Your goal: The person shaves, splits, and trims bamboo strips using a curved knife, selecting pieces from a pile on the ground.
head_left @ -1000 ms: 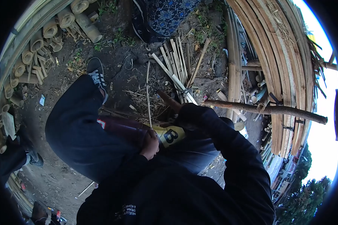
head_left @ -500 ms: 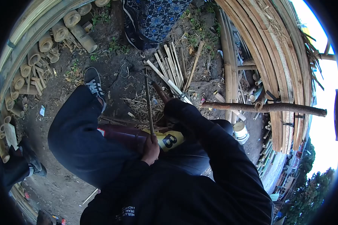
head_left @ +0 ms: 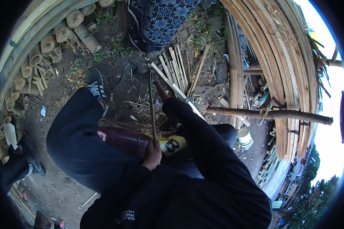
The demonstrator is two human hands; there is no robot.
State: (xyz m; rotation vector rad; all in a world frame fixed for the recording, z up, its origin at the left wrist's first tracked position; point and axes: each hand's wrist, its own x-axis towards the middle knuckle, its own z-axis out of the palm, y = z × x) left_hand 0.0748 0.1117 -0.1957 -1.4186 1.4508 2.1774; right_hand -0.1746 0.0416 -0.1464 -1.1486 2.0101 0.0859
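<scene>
Left hand (head_left: 153, 153) clamped round thin strip (head_left: 152, 107); right hand (head_left: 162, 91) near far end, cannot tell grip

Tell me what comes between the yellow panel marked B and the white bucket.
In the head view, the right sleeve, then the dark-trousered knee.

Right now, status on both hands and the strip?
Left hand gripping thin strip. Right hand near its far end, grip unclear. Split sticks close alongside.
</scene>
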